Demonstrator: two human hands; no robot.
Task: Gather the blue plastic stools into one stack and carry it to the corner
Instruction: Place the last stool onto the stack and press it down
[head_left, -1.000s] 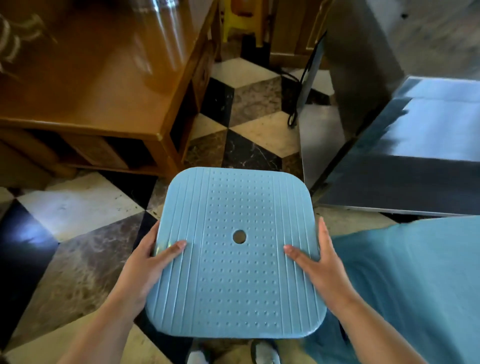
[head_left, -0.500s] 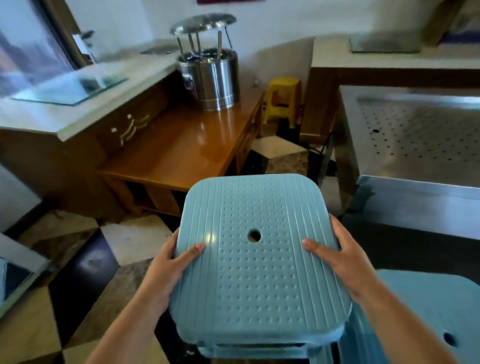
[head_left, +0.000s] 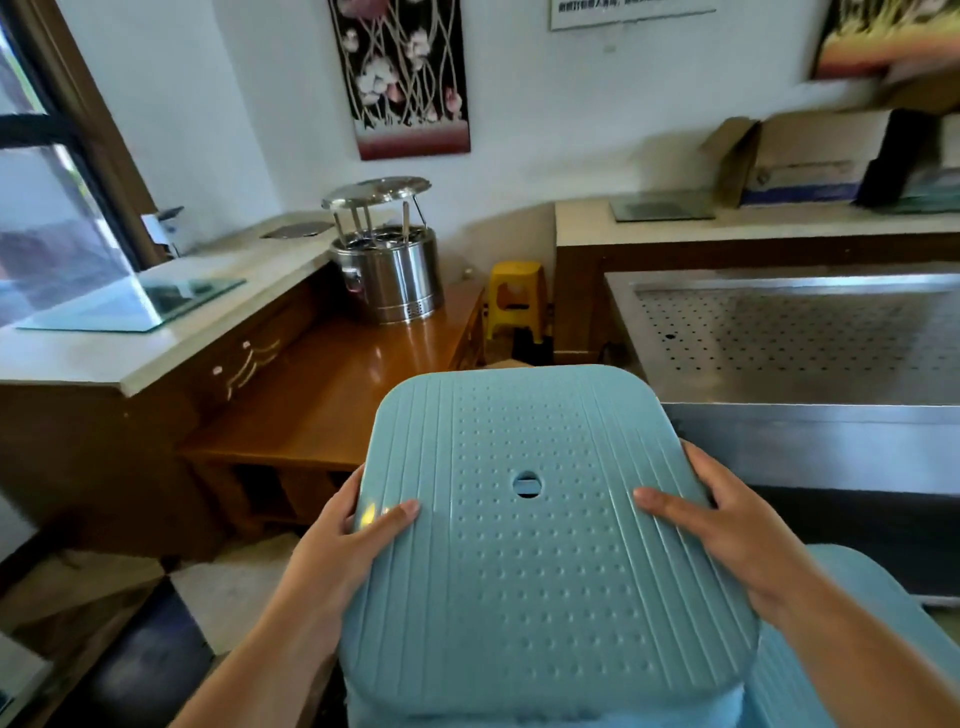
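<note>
A blue plastic stool (head_left: 535, 561), seen seat-up with a dotted top and a round middle hole, is lifted in front of me at chest height. My left hand (head_left: 348, 540) grips its left rim, thumb on the seat and fingers curled under. My right hand (head_left: 727, 530) grips the right rim the same way. A second blue stool (head_left: 872, 623) sits low at the right, partly hidden behind my right forearm. Whether more stools hang under the held one cannot be made out.
A brown wooden desk (head_left: 332, 405) with a steel pot (head_left: 387, 270) stands ahead on the left. A perforated steel counter (head_left: 810, 343) fills the right. A yellow stool (head_left: 517, 299) sits in the gap between them. Checkered floor shows at lower left.
The stool has come up from near the floor to chest height in both hands. My view has tilted from the floor up to the wall and counters.
</note>
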